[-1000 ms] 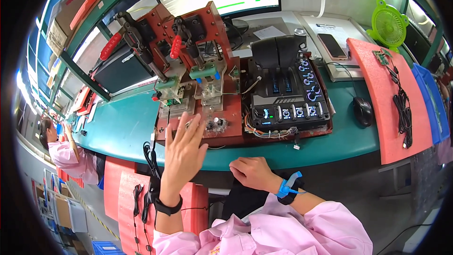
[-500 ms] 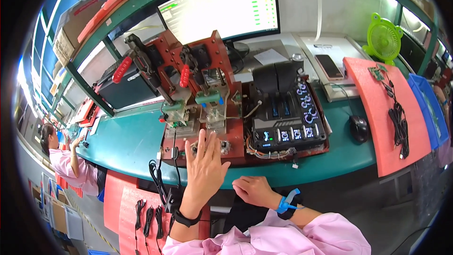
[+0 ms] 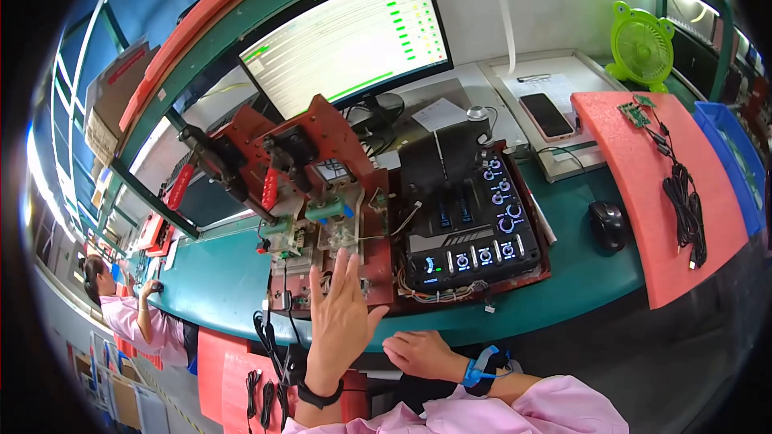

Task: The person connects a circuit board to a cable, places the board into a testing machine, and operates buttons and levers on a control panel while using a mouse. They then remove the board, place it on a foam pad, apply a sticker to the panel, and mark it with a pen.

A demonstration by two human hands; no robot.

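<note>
My left hand (image 3: 342,325) is raised over the front edge of a red test fixture (image 3: 378,273), its fingers stretched out and nothing in it. Two toggle clamps with red handles (image 3: 269,188) stand on the fixture. Beneath them are clear plates and green circuit boards (image 3: 326,209). At the bench edge my right hand (image 3: 418,354) is loosely curled, with nothing visible in it. A blue wrist strap (image 3: 481,366) circles the right wrist; a black band (image 3: 320,395) is on the left. Beyond my right hand sits a black control console (image 3: 470,253) with lit knobs.
A lit monitor (image 3: 346,40) stands behind the fixture. Rightward are a phone (image 3: 547,116), a mouse (image 3: 606,227), a pink foam sheet (image 3: 635,161) with a coiled cable (image 3: 683,213), and a green fan (image 3: 642,47). Black cables (image 3: 265,402) lie at lower left. Another person (image 3: 137,317) works far left.
The view has turned, so the bench things sit further left and mostly lower. My left hand stays stretched out over the fixture's front; my right hand remains curled at the bench edge.
</note>
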